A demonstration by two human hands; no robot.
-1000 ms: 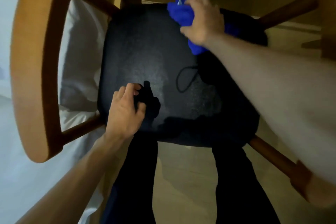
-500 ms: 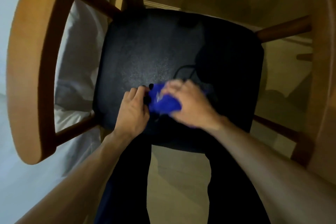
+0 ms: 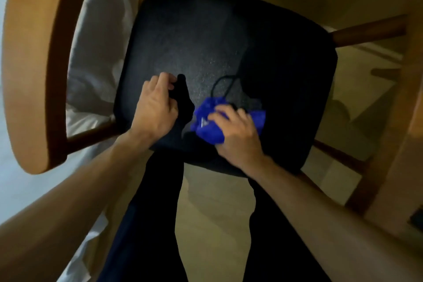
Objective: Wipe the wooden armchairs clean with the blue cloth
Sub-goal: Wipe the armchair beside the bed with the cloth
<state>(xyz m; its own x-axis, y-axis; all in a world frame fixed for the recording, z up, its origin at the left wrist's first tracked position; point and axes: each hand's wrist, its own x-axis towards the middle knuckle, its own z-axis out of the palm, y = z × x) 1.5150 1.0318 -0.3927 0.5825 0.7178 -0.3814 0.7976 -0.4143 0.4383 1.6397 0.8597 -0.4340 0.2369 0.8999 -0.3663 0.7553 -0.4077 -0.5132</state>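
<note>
I look down on a wooden armchair with a curved left armrest (image 3: 29, 64) and a black padded seat (image 3: 206, 30). The crumpled blue cloth (image 3: 209, 130) lies on the seat near its front edge. My right hand (image 3: 238, 135) grips the cloth and presses it onto the seat. My left hand (image 3: 155, 110) rests on the seat's front left, its fingers curled round a small black object (image 3: 183, 96). A thin black cord (image 3: 219, 82) loops on the seat just behind the cloth.
The chair's right armrest (image 3: 409, 98) and its dark wooden rail (image 3: 366, 30) run along the right side. White bedding (image 3: 96, 52) shows through the left arm's frame. My legs in dark trousers (image 3: 148, 213) stand on beige floor (image 3: 212, 224) before the seat.
My right hand dragged the blue cloth from the seat's back edge to the front, then slightly right. My left hand stayed on the black object.
</note>
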